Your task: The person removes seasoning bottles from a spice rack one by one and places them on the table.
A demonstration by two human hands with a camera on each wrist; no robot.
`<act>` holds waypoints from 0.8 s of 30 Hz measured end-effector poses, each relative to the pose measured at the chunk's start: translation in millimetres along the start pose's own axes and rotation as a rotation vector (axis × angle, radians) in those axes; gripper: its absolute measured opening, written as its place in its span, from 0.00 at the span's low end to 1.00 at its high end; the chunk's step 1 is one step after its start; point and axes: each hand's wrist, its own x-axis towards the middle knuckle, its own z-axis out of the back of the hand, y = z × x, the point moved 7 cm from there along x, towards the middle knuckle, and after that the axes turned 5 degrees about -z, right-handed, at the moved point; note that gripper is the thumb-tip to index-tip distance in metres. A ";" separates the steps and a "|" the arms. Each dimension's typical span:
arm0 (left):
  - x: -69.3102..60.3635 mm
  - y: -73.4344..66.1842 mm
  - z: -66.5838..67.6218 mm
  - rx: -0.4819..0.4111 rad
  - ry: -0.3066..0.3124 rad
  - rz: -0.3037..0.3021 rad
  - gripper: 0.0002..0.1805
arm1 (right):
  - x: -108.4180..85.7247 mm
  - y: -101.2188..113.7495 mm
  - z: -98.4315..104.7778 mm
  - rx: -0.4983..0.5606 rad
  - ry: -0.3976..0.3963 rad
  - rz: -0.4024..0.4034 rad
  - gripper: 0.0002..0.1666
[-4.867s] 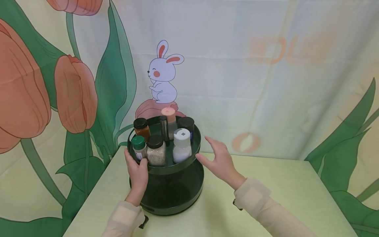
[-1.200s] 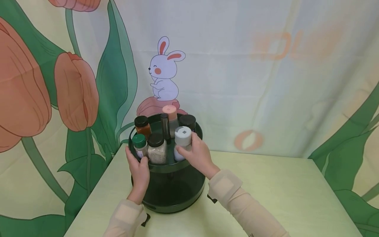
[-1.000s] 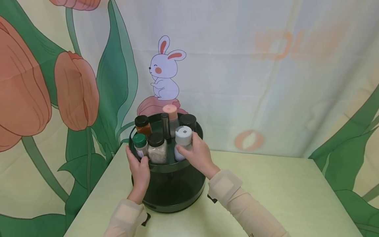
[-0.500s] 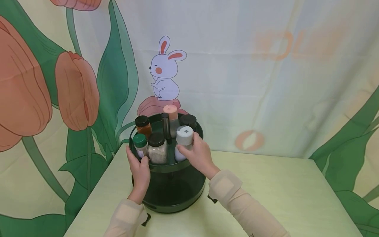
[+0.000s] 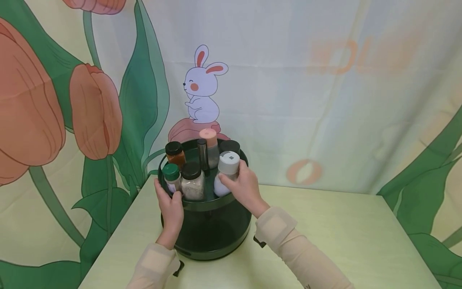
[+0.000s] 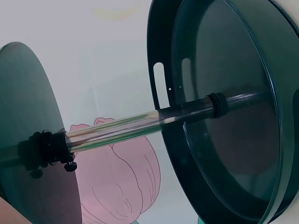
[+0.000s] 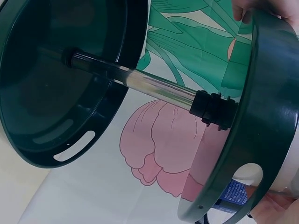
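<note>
The fingers of your right hand point(image 5: 247, 186) hold the tilted white-capped bottle point(image 5: 229, 162), with white content, in the upper tray point(image 5: 203, 206). Your left hand point(image 5: 170, 210) grips this tray's rim.

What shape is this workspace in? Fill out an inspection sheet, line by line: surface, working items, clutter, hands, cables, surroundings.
Surface: pale green table, bearing a dark two-tier stand.
Working items: white-capped bottle, tilted, at the upper tray; base contact unclear.
Also on that tray: orange-filled jar, green-lidded jar, clear jar, black tube, pink-capped bottle, rear dark-lidded jar (partly hidden).
Clutter: nothing seen.
Left hand: grips the upper tray's rim.
Right hand: holds the white-capped bottle.
Cables: nothing seen.
Surroundings: backdrop printed with tulips and a rabbit.
</note>
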 end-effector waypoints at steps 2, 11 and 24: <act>-0.2 -0.5 -0.2 -0.001 0.001 -0.002 0.39 | 0.2 -0.5 0.3 0.008 0.002 -0.005 0.29; -0.4 -0.4 -1.1 -0.001 0.003 -0.002 0.39 | 0.3 0.2 2.3 0.042 -0.004 0.016 0.29; -0.5 0.4 -1.0 0.005 0.001 -0.002 0.39 | 2.7 10.0 12.9 0.100 -0.031 0.086 0.29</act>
